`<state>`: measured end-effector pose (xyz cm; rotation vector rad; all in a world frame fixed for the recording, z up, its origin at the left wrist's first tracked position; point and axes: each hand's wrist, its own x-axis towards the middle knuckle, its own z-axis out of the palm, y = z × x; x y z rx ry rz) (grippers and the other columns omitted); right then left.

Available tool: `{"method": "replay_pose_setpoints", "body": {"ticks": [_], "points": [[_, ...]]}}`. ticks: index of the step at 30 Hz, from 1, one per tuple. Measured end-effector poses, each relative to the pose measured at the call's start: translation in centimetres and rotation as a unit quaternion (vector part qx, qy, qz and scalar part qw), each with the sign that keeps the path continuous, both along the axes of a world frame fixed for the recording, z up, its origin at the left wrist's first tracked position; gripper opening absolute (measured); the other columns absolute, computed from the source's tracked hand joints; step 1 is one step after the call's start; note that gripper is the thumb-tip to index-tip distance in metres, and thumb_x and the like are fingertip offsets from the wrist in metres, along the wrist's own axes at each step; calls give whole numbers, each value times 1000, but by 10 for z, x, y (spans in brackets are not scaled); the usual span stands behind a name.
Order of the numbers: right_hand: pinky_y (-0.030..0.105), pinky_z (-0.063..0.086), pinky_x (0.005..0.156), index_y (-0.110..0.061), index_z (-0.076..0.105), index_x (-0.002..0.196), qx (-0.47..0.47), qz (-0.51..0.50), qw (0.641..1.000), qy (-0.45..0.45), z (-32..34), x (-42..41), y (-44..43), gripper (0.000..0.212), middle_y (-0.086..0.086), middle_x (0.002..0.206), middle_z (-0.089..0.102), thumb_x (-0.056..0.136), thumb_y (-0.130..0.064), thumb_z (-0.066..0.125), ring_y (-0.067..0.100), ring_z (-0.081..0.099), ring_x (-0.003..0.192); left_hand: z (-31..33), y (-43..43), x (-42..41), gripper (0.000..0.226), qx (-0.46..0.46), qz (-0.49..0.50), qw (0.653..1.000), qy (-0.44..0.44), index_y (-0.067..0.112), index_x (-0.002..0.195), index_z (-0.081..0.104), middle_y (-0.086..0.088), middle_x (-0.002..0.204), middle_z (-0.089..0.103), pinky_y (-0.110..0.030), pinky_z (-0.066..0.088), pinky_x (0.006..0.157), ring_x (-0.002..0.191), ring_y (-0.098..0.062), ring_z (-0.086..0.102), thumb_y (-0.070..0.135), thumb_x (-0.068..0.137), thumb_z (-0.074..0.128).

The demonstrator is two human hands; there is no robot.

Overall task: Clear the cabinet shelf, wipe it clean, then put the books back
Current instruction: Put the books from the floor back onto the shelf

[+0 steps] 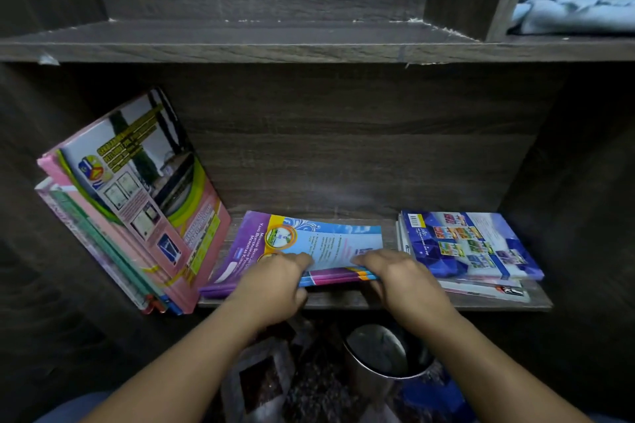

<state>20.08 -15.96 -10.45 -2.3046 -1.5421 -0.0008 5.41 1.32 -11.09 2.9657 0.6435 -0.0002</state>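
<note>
Dark wood shelf [343, 300] supports the flat book stack [330, 244] directly ahead of my grip. Both left hand [275, 285] and right hand [405, 282] clamp its near edge, fingers curled on top. Long axis runs side to side; both hands equally near.

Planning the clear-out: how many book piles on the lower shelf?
3: leaning pink books at left; purple stack centre, gripped by left hand and right hand; blue stack at right.
</note>
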Motion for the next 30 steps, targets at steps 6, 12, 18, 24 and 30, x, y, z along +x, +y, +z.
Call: {"method": "replay_pose_setpoints", "body": {"ticks": [6,12,18,24,30], "points": [[34,55,79,-19,65,118,199,-71,977,4,12,-6,4,44,2,113,67,76,-11,76,23,65,99,-7,-13,9,47,-35,33,974,-223,29,129,56,2,121,65,-34,50,88,108,-26,62,21,83,47],[31,43,97,-22,40,145,164,-113,980,29,14,-2,2,66,3,137,52,85,-22,68,20,48,126,39,7,0,17,-126,132,845,-502,15,102,70,5,73,67,-7,37,58,66,2,57,8,86,69],[30,30,110,-22,24,152,167,-113,977,65,16,-1,4,76,4,149,37,88,-33,66,18,33,138,69,44,-21,11,-461,174,679,-544,21,101,63,6,90,71,-20,54,65,74,-1,68,14,93,60],[31,33,110,-32,1,154,149,-88,973,153,21,-2,5,98,-10,151,33,85,-43,69,8,34,137,57,51,-21,34,-561,108,691,-443,12,114,61,-6,104,73,-32,57,70,93,-23,70,21,82,69],[28,52,86,-28,41,139,184,-102,954,211,10,1,10,57,-17,104,63,89,-19,67,3,63,95,75,49,-20,45,-484,76,734,-470,15,114,59,8,102,74,-23,55,73,95,-10,69,21,75,79]]}}
